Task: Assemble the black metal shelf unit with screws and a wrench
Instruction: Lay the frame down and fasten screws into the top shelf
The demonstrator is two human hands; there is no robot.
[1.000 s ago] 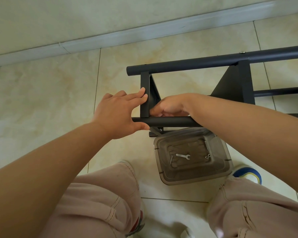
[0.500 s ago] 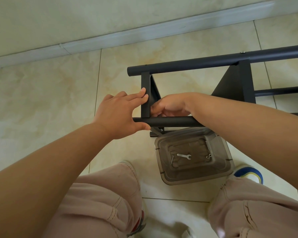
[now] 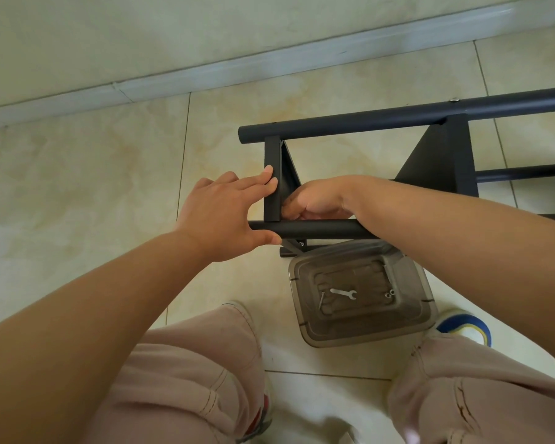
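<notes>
The black metal shelf frame (image 3: 366,123) lies on its side on the tiled floor. A short cross piece (image 3: 272,161) joins its far tube to the near tube (image 3: 318,229). My left hand (image 3: 218,213) lays straight fingers against the cross piece, thumb under the near tube's end. My right hand (image 3: 318,200) reaches over the near tube and curls its fingers at the cross piece's lower inner end; what its fingertips hold is hidden. A small silver wrench (image 3: 343,293), a screw (image 3: 321,299) and small nuts (image 3: 390,293) lie in a clear plastic container (image 3: 305,328).
The container stands on the floor between my knees, just below the near tube. A second triangular bracket (image 3: 439,161) joins the tubes further right. The wall's skirting board (image 3: 205,78) runs behind the frame. My shoe (image 3: 465,325) is right of the container.
</notes>
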